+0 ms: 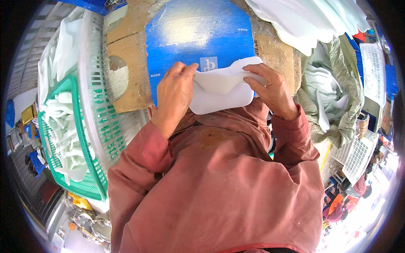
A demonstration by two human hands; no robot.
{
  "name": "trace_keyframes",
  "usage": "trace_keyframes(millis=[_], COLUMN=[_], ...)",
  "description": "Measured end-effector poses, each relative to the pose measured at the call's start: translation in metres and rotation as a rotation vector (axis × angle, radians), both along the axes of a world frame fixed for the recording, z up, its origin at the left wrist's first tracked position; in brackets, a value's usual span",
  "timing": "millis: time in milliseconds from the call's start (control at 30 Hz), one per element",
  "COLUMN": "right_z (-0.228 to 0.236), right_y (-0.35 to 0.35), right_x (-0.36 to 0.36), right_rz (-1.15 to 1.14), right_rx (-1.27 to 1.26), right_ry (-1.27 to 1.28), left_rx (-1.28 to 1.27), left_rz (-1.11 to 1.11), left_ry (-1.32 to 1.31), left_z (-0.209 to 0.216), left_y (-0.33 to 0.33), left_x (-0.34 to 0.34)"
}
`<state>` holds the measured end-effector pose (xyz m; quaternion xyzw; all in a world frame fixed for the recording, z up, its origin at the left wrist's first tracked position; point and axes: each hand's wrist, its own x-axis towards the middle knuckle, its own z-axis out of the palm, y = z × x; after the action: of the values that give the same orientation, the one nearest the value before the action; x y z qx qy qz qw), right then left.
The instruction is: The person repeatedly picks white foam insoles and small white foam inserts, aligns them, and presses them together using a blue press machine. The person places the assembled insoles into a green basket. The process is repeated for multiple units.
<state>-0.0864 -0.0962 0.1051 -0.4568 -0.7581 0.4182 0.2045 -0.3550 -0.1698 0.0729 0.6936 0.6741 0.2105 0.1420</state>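
Observation:
A smooth white, curved sheet-like piece (221, 80) is held up in front of my lap. Its upper edge is folded over and dips in the middle, while a rounded lower part hangs below. My left hand (176, 90) pinches its left end between thumb and fingers. At the other end my right hand (270, 86) grips the piece, thumb below and fingers over the top. Behind it lies a blue sheet (185, 50) with pale worn patches, fixed on a brown cardboard surface (126, 50). Whether the piece touches the sheet I cannot tell.
At left, a green plastic basket (99, 181) holds several white pieces, beside a white slotted crate (93, 55). A stack of white sheets (303, 19) lies at the upper right. Below it an open greenish sack (352, 80) contains more white pieces. White crates (358, 154) stand farther right.

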Motion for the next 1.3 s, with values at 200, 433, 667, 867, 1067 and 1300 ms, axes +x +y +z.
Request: trace_keyframes(millis=[200, 433, 667, 867, 1067, 1300], right_z=[-0.009, -0.023, -0.033, -0.041, -0.040, -0.028], right_y=[0.005, 0.014, 0.020, 0.022, 0.023, 0.014], right_x=[-0.006, -0.016, -0.017, -0.019, -0.025, 0.000], right_rz=[-0.054, -0.048, -0.002, 0.042, 0.055, -0.214], right_rx=[0.076, 0.198, 0.225, 0.313, 0.322, 0.170], right_ry=[0.047, -0.068, -0.141, -0.214, -0.285, -0.091], left_rx=[0.110, 0.084, 0.082, -0.005, 0.179, 0.039], left_rz=[-0.136, -0.066, -0.074, -0.042, -0.095, -0.128], left_ry=[-0.064, -0.062, -0.038, -0.080, -0.147, -0.133], left_z=[0.004, -0.002, -0.005, -0.002, 0.009, -0.008], left_y=[0.000, -0.003, -0.004, -0.002, 0.003, 0.019], left_x=[0.027, 0.036, 0.038, 0.041, 0.059, 0.086])
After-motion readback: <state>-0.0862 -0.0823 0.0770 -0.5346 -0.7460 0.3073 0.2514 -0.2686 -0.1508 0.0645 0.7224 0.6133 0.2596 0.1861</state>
